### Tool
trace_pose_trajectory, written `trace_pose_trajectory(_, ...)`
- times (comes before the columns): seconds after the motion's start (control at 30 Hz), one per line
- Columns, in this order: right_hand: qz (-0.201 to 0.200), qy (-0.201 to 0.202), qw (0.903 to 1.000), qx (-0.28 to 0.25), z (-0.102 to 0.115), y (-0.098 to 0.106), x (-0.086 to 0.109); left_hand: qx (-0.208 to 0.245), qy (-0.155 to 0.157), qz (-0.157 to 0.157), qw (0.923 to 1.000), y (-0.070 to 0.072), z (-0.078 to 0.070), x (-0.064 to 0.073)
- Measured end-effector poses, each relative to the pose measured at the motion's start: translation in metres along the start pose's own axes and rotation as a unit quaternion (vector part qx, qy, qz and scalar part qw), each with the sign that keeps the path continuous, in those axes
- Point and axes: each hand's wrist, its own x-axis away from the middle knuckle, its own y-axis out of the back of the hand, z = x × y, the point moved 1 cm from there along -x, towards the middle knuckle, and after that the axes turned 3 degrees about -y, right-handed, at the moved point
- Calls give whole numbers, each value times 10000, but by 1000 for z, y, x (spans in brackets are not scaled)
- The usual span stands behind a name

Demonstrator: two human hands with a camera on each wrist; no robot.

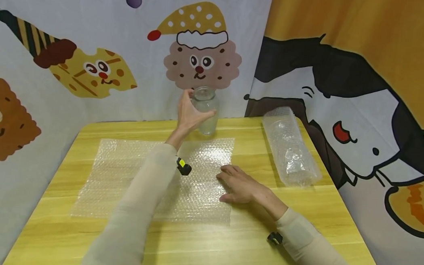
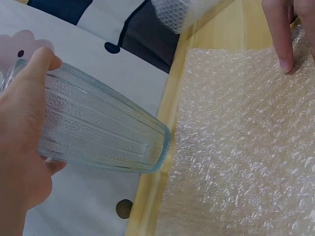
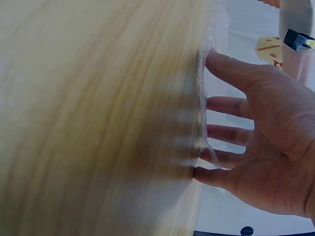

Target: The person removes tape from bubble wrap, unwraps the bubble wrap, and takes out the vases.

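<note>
A clear ribbed glass vase (image 1: 208, 122) is at the table's far edge, gripped by my left hand (image 1: 189, 115) around its upper part. In the left wrist view the glass vase (image 2: 106, 123) shows its thick base and vertical ribs, with the left thumb and fingers about its neck end. A flat sheet of bubble wrap (image 1: 122, 175) lies on the table below it. My right hand (image 1: 243, 186) rests on the sheet's right edge with spread fingers. The right wrist view shows the right hand's fingertips (image 3: 211, 174) touching that edge of the bubble wrap (image 3: 203, 98).
A roll of bubble wrap (image 1: 291, 149) lies at the right rear of the wooden table (image 1: 197, 249). Cartoon-printed cloth (image 1: 114, 5) hangs behind the table and along its sides. Each wrist carries a small black device (image 1: 184, 167).
</note>
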Motion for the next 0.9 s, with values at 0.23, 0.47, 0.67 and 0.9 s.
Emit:
trace_pose_trajectory(0.23,15,34,10000,57,-1,0,-1,-83,31,79,9999,-7,3,0)
trace_pose_trajectory(0.47,8,23,10000,49,0,0,-2,-160,20,139,9998,-11,6,-4)
trace_pose_trajectory(0.67,2,18,10000,52,-1,-1,-3,-253,69,152,9995,-14,9,-5)
trace_pose_trajectory(0.9,-31,21,10000,78,-1,-2,-3,-214,225,169,9994,-17,11,-7)
